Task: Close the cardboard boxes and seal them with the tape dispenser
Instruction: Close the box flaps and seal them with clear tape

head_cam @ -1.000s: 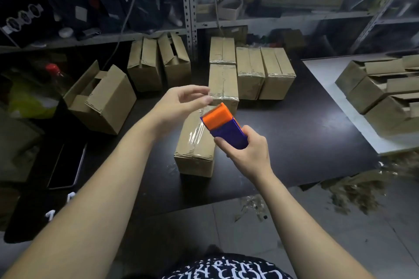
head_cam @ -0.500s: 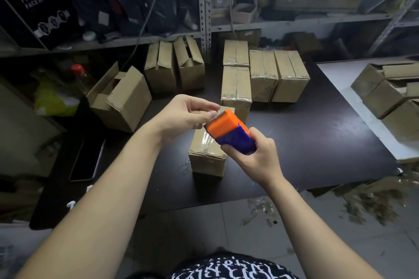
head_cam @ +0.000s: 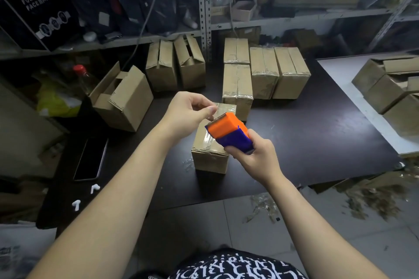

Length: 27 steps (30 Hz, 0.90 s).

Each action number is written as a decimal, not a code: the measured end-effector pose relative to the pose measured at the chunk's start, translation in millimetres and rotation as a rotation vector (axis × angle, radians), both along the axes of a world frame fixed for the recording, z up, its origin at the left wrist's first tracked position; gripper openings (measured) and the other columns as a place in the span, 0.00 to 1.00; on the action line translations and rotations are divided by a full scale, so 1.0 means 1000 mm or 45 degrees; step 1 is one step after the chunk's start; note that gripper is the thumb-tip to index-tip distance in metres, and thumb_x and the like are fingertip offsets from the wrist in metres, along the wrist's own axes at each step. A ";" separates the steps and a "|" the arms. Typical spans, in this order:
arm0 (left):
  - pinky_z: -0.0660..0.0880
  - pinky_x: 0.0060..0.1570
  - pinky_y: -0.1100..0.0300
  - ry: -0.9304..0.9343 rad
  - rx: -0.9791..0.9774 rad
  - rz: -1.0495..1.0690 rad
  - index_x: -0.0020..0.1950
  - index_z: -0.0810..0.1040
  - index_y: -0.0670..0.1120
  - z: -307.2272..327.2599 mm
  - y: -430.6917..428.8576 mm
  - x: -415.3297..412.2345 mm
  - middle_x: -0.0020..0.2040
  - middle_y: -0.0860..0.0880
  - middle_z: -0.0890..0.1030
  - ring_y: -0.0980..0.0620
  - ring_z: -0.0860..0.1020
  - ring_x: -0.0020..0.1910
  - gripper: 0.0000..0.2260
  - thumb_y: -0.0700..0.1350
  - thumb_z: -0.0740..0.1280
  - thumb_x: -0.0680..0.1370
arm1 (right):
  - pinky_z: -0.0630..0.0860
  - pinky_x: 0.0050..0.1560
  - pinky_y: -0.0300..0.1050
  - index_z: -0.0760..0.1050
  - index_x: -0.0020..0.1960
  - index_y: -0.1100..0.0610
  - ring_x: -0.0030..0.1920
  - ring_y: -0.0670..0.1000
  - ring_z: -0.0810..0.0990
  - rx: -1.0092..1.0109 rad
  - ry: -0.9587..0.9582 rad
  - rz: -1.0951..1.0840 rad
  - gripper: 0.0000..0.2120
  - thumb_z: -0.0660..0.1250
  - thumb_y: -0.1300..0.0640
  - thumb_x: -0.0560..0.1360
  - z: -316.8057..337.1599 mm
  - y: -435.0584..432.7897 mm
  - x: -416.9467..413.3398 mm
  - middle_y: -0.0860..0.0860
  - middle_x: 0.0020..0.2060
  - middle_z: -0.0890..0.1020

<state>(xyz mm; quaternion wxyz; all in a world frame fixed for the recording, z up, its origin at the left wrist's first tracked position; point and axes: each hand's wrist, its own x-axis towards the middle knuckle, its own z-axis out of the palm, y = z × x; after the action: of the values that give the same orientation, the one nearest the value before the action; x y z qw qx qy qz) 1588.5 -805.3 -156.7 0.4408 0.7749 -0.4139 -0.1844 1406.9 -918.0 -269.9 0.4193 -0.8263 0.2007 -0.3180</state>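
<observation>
My right hand [head_cam: 255, 156] grips the orange and blue tape dispenser [head_cam: 229, 132], held above a taped cardboard box [head_cam: 209, 154] on the black table [head_cam: 317, 138]. My left hand [head_cam: 188, 113] is at the dispenser's toothed front edge, thumb and fingers pinched together there as if on the clear tape end; the tape itself is hard to see. Several taped boxes [head_cam: 264, 72] stand behind. An open box [head_cam: 123, 97] lies tipped at the left, and two boxes with loose flaps [head_cam: 175, 61] stand behind it.
A phone [head_cam: 90, 158] and two white earbuds [head_cam: 86, 196] lie on the table's left part. More open boxes [head_cam: 390, 84] sit on a white surface at the right. Metal shelving [head_cam: 205, 7] full of goods runs behind. Tape scraps litter the floor [head_cam: 362, 197].
My left hand came down from open and raised to the dispenser's front edge, with its fingers closing together. The dispenser stays over the same box.
</observation>
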 end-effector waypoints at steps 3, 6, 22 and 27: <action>0.76 0.38 0.72 -0.024 -0.005 0.021 0.48 0.86 0.47 0.001 0.001 -0.002 0.40 0.51 0.85 0.61 0.82 0.39 0.04 0.43 0.72 0.81 | 0.80 0.41 0.40 0.76 0.56 0.49 0.43 0.46 0.84 0.020 0.042 -0.008 0.20 0.75 0.38 0.71 -0.007 -0.002 0.001 0.43 0.44 0.84; 0.77 0.43 0.63 0.046 -0.214 0.242 0.45 0.85 0.47 0.020 0.008 0.020 0.38 0.48 0.84 0.59 0.80 0.35 0.07 0.39 0.71 0.81 | 0.81 0.40 0.53 0.77 0.51 0.50 0.38 0.48 0.84 0.031 0.130 -0.119 0.24 0.72 0.31 0.72 -0.028 -0.010 -0.016 0.45 0.39 0.85; 0.78 0.45 0.67 -0.247 -0.219 -0.193 0.50 0.87 0.41 0.032 0.017 0.011 0.43 0.50 0.85 0.56 0.83 0.43 0.03 0.38 0.76 0.77 | 0.72 0.36 0.45 0.72 0.46 0.50 0.36 0.51 0.79 -0.150 0.589 -0.469 0.24 0.66 0.28 0.74 -0.039 -0.015 -0.025 0.45 0.35 0.81; 0.77 0.43 0.61 -0.222 -0.331 -0.347 0.48 0.86 0.39 0.010 0.001 -0.017 0.41 0.52 0.82 0.53 0.81 0.41 0.03 0.36 0.77 0.75 | 0.67 0.35 0.40 0.76 0.49 0.49 0.41 0.50 0.82 -0.022 0.669 -0.557 0.26 0.62 0.26 0.76 -0.025 -0.018 -0.015 0.46 0.36 0.84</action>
<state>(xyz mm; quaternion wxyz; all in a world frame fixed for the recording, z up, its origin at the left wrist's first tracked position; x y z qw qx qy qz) 1571.2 -804.8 -146.7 0.4704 0.6614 -0.5718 -0.1197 1391.7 -936.2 -295.4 0.2680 -0.8208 0.4718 -0.1785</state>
